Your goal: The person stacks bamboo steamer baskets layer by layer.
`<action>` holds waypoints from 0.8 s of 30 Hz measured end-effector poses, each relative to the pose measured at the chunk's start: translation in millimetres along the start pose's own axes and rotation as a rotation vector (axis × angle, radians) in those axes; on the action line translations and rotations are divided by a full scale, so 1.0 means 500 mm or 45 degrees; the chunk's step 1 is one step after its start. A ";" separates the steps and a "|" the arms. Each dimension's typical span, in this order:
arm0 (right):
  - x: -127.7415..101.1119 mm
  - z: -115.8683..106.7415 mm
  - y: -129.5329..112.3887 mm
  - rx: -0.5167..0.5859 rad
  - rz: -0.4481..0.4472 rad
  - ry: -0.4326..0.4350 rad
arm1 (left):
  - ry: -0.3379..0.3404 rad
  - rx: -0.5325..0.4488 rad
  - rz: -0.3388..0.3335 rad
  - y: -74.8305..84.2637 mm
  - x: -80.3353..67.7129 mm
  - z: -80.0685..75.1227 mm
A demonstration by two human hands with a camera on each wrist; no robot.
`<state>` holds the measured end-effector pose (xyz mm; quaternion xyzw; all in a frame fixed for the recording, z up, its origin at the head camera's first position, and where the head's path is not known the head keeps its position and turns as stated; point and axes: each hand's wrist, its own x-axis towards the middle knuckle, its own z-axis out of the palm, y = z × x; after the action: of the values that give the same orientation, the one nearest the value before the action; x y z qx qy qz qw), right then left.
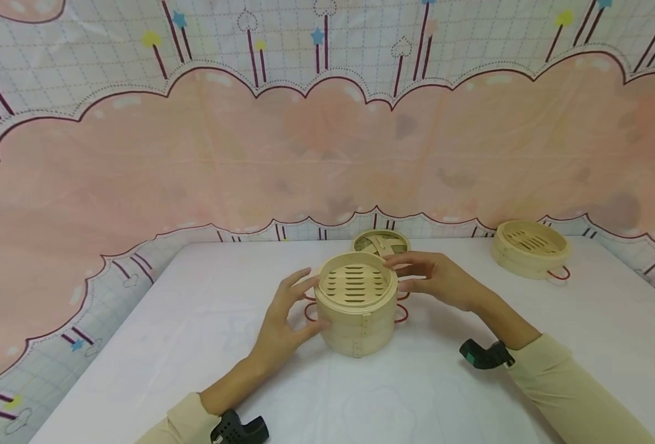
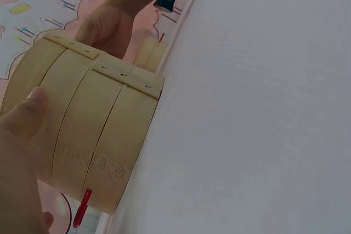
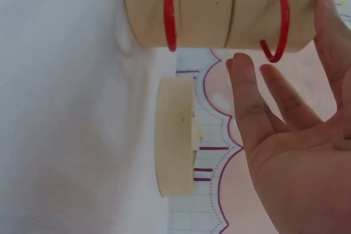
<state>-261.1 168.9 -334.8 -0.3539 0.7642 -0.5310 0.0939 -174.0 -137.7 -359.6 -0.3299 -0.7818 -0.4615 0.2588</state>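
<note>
Your left hand (image 1: 285, 320) sits nearest you, out from the near edge of the white table (image 1: 194, 345), with its fingers loosely spread and its thumb pressed against the side wall of the stacked bamboo steamer (image 1: 356, 308); the left wrist view shows that thumb (image 2: 24, 114) flat on the bamboo, not curled round anything. That steamer stands upright about midway across the table, two tiers high, its top tier uncovered so the slatted floor shows, with red wire handles (image 3: 170, 13) on both sides. Your right hand (image 1: 444, 280) is on the far-right side of the steamer, fingers straight and relaxed, fingertips at the top rim; from the right wrist view the fingers (image 3: 255, 113) are splayed and stand just off the wall near a red handle, gripping nothing. Just behind the steamer, toward the far edge, lies the woven lid (image 1: 380, 242), flat on the table. Well apart, near the far right corner, rests a single steamer tier (image 1: 530, 246) with its own red handle. A pink patterned backdrop (image 1: 305, 142) rises behind the table.
</note>
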 end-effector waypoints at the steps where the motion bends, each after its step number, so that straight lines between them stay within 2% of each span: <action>1: 0.000 0.000 0.001 0.001 -0.004 -0.002 | 0.008 0.021 0.008 0.003 0.000 0.001; 8: -0.001 0.000 0.000 -0.040 -0.006 0.009 | 0.045 0.071 0.036 0.009 0.000 0.007; 13: 0.000 0.001 -0.003 -0.052 -0.010 0.014 | 0.057 0.049 0.071 0.006 -0.001 0.008; 24: -0.001 0.003 -0.005 -0.041 -0.011 0.016 | 0.034 0.034 0.045 0.003 -0.001 0.009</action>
<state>-259.1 167.6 -333.5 -0.3552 0.7716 -0.5214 0.0810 -172.8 -133.4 -361.0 -0.3338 -0.7784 -0.4509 0.2817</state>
